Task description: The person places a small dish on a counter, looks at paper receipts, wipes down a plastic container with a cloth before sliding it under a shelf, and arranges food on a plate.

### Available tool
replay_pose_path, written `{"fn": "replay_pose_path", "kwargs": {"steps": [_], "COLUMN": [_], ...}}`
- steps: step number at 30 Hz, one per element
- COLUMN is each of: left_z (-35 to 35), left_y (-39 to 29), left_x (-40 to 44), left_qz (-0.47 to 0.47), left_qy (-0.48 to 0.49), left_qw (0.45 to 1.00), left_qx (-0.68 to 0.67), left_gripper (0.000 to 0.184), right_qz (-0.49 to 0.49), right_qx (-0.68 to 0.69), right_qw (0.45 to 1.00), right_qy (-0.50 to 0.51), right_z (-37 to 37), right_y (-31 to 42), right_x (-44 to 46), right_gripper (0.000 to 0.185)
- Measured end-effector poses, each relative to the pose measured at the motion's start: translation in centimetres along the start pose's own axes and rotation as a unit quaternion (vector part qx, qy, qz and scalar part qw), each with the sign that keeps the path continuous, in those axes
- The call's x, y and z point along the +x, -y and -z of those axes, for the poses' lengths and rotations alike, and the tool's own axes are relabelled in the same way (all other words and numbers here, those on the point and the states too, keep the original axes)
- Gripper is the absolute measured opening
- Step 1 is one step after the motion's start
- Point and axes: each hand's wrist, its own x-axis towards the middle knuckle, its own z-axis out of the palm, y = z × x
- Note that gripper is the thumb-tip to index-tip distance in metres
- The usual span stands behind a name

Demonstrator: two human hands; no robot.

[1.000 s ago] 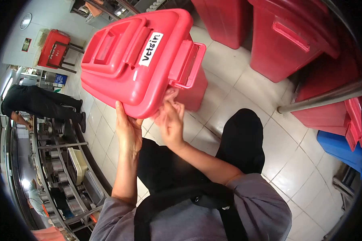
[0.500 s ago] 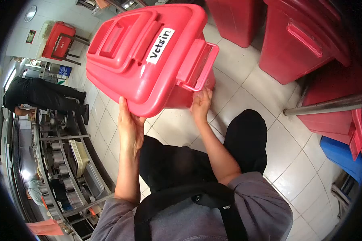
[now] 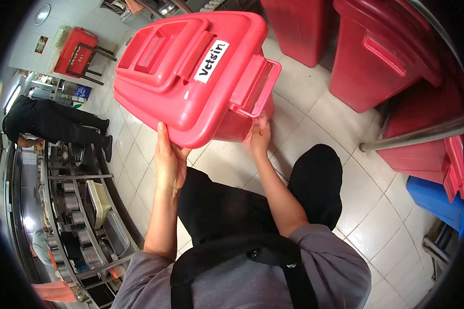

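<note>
A red plastic bin (image 3: 149,105) with a closed lid is in front of me, tilted in view. The lid bears a white label (image 3: 211,62) with black handwriting that looks like "Vctsin". My left hand (image 3: 170,164) grips the near left corner of the bin, thumb up along the lid rim and fingers underneath, partly hidden. My right hand (image 3: 259,135) is closed against the bin's lower right side, just below a red handle (image 3: 265,90) that sticks out from the end. Its fingertips are partly hidden and a little blurred.
Larger red bins (image 3: 376,62) stand at the right, beside a metal pipe (image 3: 412,136) and a blue container (image 3: 438,203). To the left, a metal rack (image 3: 77,177) carries pots and trays. A person in black (image 3: 62,118) bends over it. Pale tiles (image 3: 376,216) cover the floor.
The bin sits slightly lower in view, and the surroundings have shifted a little too. My right hand has moved slightly down, and both hands keep their places on the bin.
</note>
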Motion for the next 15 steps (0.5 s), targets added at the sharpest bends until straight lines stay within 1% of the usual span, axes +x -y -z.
{"fn": "replay_pose_path", "kwargs": {"steps": [1, 3, 4, 5, 6, 7, 8, 9, 11, 12, 14, 15], "left_z": [-0.3, -0.3, -0.2, -0.2, -0.3, -0.4, -0.2, -0.1, 0.0, -0.1, -0.5, -0.4], "left_y": [-0.1, 0.1, 0.2, 0.1, -0.1, -0.1, -0.1, -0.1, -0.2, -0.2, 0.0, 0.1], "left_x": [-0.2, -0.4, -0.4, -0.3, -0.2, 0.0, -0.3, -0.3, -0.3, -0.5, -0.5, -0.5], "left_qz": [-0.002, 0.002, 0.006, 0.005, 0.001, 0.005, 0.016, 0.013, 0.008, 0.008, 0.002, 0.003], "left_qy": [-0.008, -0.020, -0.018, -0.012, -0.009, -0.016, -0.027, -0.026, 0.004, 0.004, -0.028, -0.028], "left_qw": [1.000, 1.000, 1.000, 1.000, 1.000, 1.000, 0.999, 0.999, 1.000, 1.000, 1.000, 1.000], "left_qx": [-0.001, -0.003, -0.006, -0.008, -0.009, -0.009, -0.007, -0.013, -0.013, -0.015, -0.010, -0.012], "left_gripper": [0.055, 0.055, 0.055, 0.054, 0.054, 0.054, 0.054, 0.054, 0.055, 0.055, 0.055, 0.055], "right_qz": [-0.024, 0.042, 0.128, 0.217, 0.299, 0.308, 0.306, 0.311, 0.186, 0.187, 0.210, 0.030], "right_qx": [0.062, 0.181, 0.098, 0.011, -0.065, -0.189, -0.312, -0.314, -0.350, -0.352, -0.157, 0.060], "right_qw": [0.996, 0.975, 0.979, 0.969, 0.948, 0.928, 0.894, 0.891, 0.909, 0.908, 0.963, 0.987], "right_qy": [0.060, 0.124, 0.128, 0.115, 0.087, 0.095, 0.100, 0.101, 0.132, 0.132, 0.066, 0.144], "right_z": [-1.3, -5.4, -4.7, -4.1, -3.5, -1.8, -0.8, 0.1, 0.9, 0.7, 0.3, -1.2], "right_y": [3.9, 12.2, 10.7, 9.3, 7.9, 6.1, 6.1, 6.1, 7.4, 7.9, 8.9, 12.8], "right_x": [-1.8, -6.1, -6.5, -6.9, -7.3, -7.7, -8.4, -8.0, -7.3, -6.6, -4.6, -6.4], "right_gripper": [0.025, 0.024, 0.022, 0.020, 0.018, 0.024, 0.031, 0.031, 0.042, 0.042, 0.035, 0.027]}}
